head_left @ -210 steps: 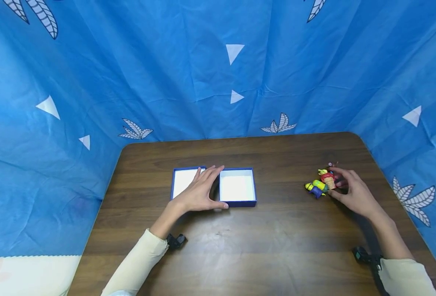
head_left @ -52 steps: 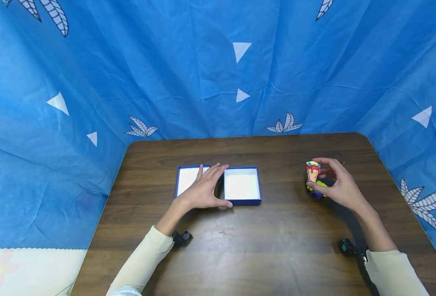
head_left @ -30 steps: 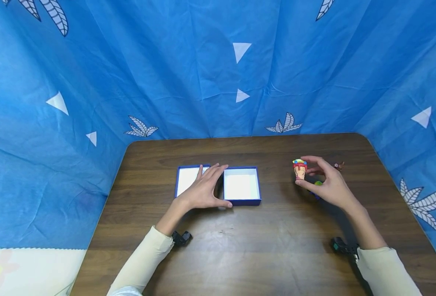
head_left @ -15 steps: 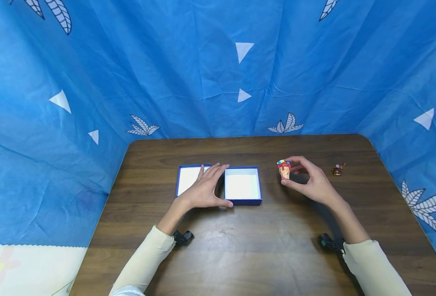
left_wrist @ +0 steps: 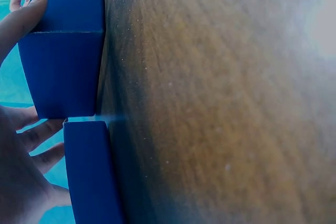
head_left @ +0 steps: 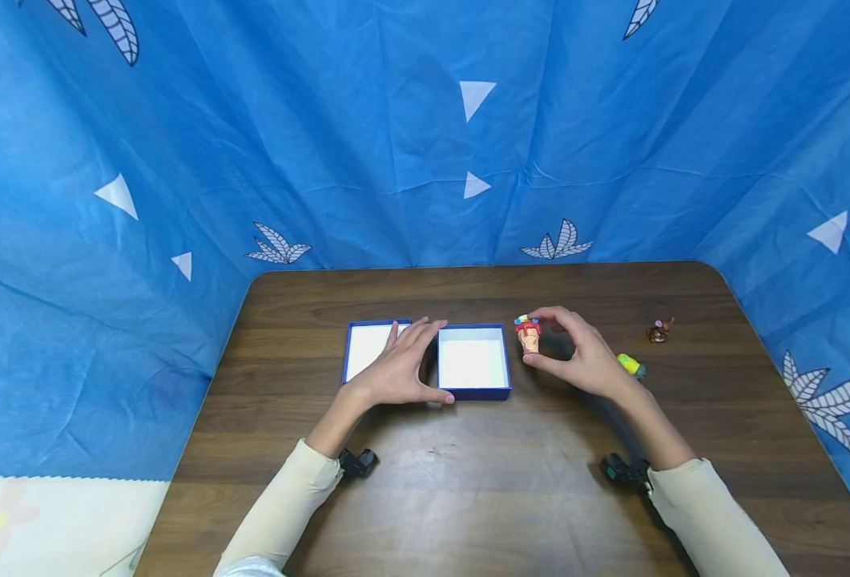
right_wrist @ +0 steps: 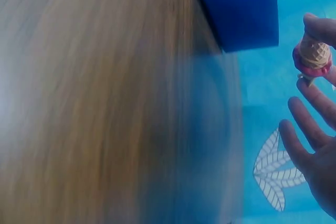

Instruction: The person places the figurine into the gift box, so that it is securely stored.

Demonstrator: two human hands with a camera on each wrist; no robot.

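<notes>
A small ice-cream-cone toy (head_left: 529, 335), with a waffle body, red top and blue-and-yellow cap, is pinched between the thumb and fingertips of my right hand (head_left: 576, 357). It hangs just right of a blue open box (head_left: 473, 395) with a white inside. In the right wrist view the cone (right_wrist: 315, 53) shows its waffle pattern and pink rim. My left hand (head_left: 392, 377) holds the box's left end, thumb on the front wall (left_wrist: 68, 3) and fingers at the back. Its palm spans a shallow blue-edged lid (head_left: 363, 344), white inside, partly hidden by the hand.
A yellow-green toy figure (head_left: 630, 366) lies right of my right hand, partly behind the wrist. Farther right stands a small brown animal figure (head_left: 659, 330). Blue curtain (head_left: 410, 160) borders the brown wooden table (head_left: 468, 497) at the back and sides.
My right hand has picked up the cone toy from the group at right and carried it left to the box. Other figures are uncovered behind it. The left hand stays on the box.
</notes>
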